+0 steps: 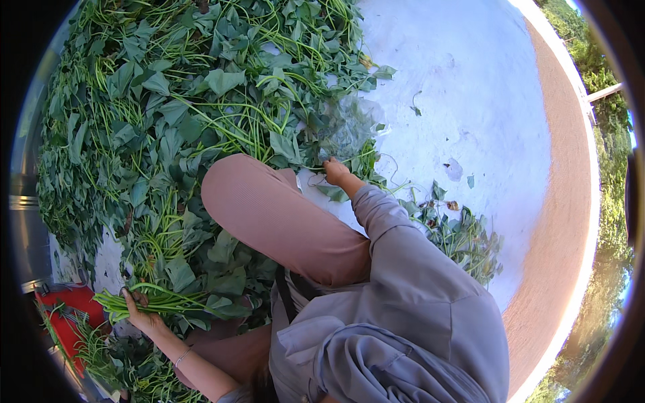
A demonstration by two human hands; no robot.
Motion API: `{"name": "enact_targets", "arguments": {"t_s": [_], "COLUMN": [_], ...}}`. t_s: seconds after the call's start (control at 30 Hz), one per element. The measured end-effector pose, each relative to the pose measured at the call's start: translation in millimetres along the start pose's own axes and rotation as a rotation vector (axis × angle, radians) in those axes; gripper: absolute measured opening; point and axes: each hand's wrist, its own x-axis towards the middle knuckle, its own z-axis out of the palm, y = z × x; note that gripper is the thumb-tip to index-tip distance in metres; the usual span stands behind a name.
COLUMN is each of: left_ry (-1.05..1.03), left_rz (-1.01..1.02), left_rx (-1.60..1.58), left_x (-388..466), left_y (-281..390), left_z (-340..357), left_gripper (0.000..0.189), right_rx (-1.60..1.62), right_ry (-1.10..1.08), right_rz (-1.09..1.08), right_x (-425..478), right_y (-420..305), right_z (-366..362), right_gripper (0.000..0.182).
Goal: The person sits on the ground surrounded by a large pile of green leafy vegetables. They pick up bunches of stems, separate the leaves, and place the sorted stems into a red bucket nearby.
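My left hand (140, 313) is closed around a bunch of long green leaf stalks (166, 299), whose leaves trail toward my lap. Beyond my raised knee, my right hand (336, 172) reaches down to the edge of the leafy vines. Its fingertips meet the lower edge of a crumpled clear plastic bag (347, 126) and a thin stem. Whether they grip either one is not clear. A large heap of cut leafy vines (171, 101), like sweet potato greens, spreads in front of me and to the left.
A smaller pile of wilted greens (463, 242) lies right of my right arm on the pale floor (484, 126). At lower left are a red object (70, 312), partly covered by greens, and more stalks (95, 352). Brown ground (564, 166) and trees border the right.
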Motion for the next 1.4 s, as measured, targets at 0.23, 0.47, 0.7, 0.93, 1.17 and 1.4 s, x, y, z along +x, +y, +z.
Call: {"name": "enact_targets", "arguments": {"t_s": [0.23,0.47,0.7,0.93,1.17,1.4], "left_ry": [-0.014,-0.055,-0.073,-0.061,-0.063,-0.095], "left_rz": [0.022,0.097,0.119,0.121,0.142,0.137], "left_rx": [0.049,0.041,-0.173,-0.286,-0.430,-0.360], "left_x": [9.9,4.5,-29.6,-62.3,-63.4,-90.4], "left_y": [-9.1,-1.0,32.3,57.7,36.9,34.9], "left_z": [3.7,43.0,65.8,92.8,47.1,82.4], "left_gripper": [0.019,0.016,0.014,0.017,0.015,0.019], "right_rx": [0.209,1.033,1.082,0.831,0.925,0.924], "right_ry": [0.519,0.509,0.295,-0.880,-0.745,-0.568], "right_rz": [-0.063,-0.064,-0.588,-0.674,-0.708,-0.872], "right_x": [-34.4,-53.0,-50.2,-143.8,-142.0,-136.5], "right_y": [-57.8,-40.0,-223.4,-442.6,-502.6,-536.2], "right_z": [-159.1,-276.9,-366.6,-236.5,-244.3,-267.9], "right_gripper": [0.016,0.027,0.031,0.030,0.024,0.028]}}
